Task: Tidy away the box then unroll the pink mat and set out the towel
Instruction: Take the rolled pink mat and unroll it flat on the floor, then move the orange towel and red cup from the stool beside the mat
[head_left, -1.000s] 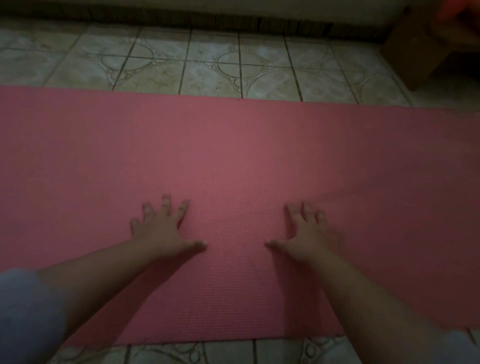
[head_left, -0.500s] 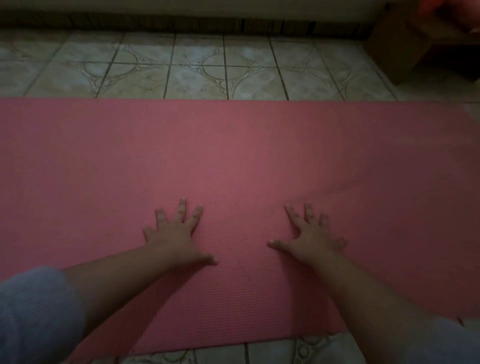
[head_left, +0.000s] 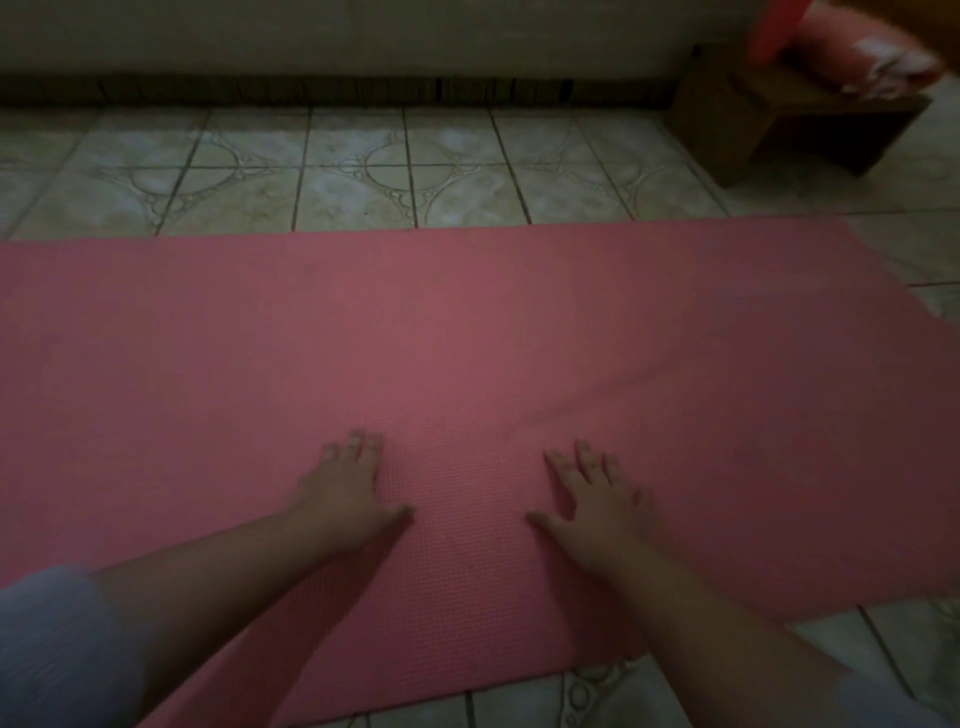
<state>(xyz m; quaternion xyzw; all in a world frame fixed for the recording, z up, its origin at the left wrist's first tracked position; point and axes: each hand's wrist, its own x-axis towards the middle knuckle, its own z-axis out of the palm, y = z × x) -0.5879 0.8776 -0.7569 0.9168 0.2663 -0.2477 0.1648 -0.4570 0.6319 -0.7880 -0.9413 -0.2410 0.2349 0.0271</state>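
Note:
The pink mat (head_left: 467, 338) lies unrolled flat across the tiled floor, running left to right; its right end shows near the frame's right side with a slight ripple. My left hand (head_left: 348, 488) rests palm down on the mat near its front edge, fingers spread. My right hand (head_left: 597, 504) lies flat beside it, a little to the right, fingers apart. Neither hand holds anything. A brown box (head_left: 769, 119) stands at the far right by the wall. On top of it lies a pink and white bundle (head_left: 872, 57), possibly the towel.
Patterned floor tiles (head_left: 363, 171) stretch between the mat and the wall skirting (head_left: 363, 88) at the back. More tile shows at the front right corner. My grey sleeve (head_left: 47, 649) fills the lower left.
The view has tilted up and shifted right, bringing the mat's right end and the box into sight. My left hand slid right, closer to my right hand.

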